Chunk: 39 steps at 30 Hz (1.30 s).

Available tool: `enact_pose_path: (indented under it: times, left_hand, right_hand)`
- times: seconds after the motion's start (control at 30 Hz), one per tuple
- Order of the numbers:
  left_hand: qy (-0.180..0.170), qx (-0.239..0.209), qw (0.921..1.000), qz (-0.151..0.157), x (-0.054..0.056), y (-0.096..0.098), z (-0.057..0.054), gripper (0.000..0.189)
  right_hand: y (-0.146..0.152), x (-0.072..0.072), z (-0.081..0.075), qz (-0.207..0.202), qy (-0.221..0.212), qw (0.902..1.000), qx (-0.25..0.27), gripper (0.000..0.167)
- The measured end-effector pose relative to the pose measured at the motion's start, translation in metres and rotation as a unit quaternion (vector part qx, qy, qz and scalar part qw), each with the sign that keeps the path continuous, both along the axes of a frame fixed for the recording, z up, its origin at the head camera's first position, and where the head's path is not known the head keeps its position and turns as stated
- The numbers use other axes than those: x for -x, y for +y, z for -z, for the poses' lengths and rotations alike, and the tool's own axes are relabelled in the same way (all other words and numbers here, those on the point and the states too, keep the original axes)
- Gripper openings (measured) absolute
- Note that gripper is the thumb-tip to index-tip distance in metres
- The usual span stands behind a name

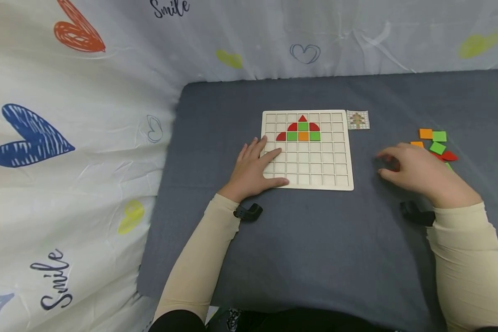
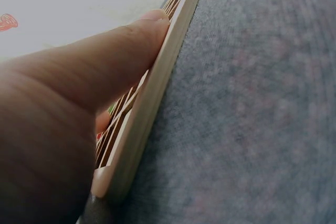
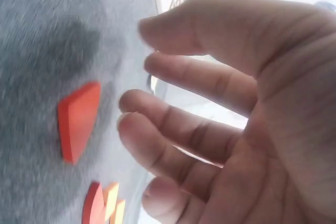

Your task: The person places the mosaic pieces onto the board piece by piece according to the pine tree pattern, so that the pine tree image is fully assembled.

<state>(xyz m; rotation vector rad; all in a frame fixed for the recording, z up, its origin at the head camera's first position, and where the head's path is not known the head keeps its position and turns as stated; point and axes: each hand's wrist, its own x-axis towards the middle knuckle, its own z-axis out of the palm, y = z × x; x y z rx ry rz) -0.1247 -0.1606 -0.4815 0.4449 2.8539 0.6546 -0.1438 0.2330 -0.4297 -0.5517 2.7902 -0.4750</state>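
My left hand (image 1: 251, 170) lies spread along the left edge of a wooden grid board (image 1: 321, 169). In the left wrist view its thumb (image 2: 126, 45) rests on the board's near rim. Set in the grid are a red triangle (image 1: 302, 118), rounded red pieces (image 1: 281, 136), green squares (image 1: 303, 126) and an orange square (image 1: 303, 136). My right hand (image 1: 419, 170) hovers right of the board, fingers loosely bent and apart, holding nothing. Close to its fingertips in the right wrist view is a red piece (image 3: 79, 121) on the cloth.
Loose pieces lie beyond my right hand: an orange square (image 1: 425, 133), green squares (image 1: 439, 136) and a red piece (image 1: 450, 156); some are partly hidden by the hand. A small pattern card (image 1: 358, 120) sits at the board's upper right corner. Grey cloth (image 1: 307, 244) covers the table.
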Motion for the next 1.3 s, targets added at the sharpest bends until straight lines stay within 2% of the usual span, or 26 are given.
enact_pose_path:
  times: [0.27, 0.57, 0.8, 1.3]
  left_hand:
    - [0.003, 0.000, 1.0000, -0.004, 0.000, -0.002, -0.002, 0.093]
    - [-0.001, -0.004, 1.0000, 0.000, 0.000, -0.001, -0.001, 0.093]
    - [0.000, 0.000, 1.0000, 0.001, 0.000, 0.000, 0.000, 0.094]
    - [-0.002, 0.002, 1.0000, -0.003, 0.001, 0.000, 0.000, 0.094]
  right_hand:
    - [0.011, -0.003, -0.003, -0.008, -0.030, 0.9990, -0.032, 0.043]
    - [0.019, -0.004, 0.002, -0.002, -0.051, 0.9985, -0.020, 0.041]
    - [0.017, -0.005, 0.006, 0.007, -0.033, 0.9994, -0.007, 0.029]
    - [-0.005, 0.005, 0.005, 0.014, -0.034, 0.9991, -0.021, 0.024]
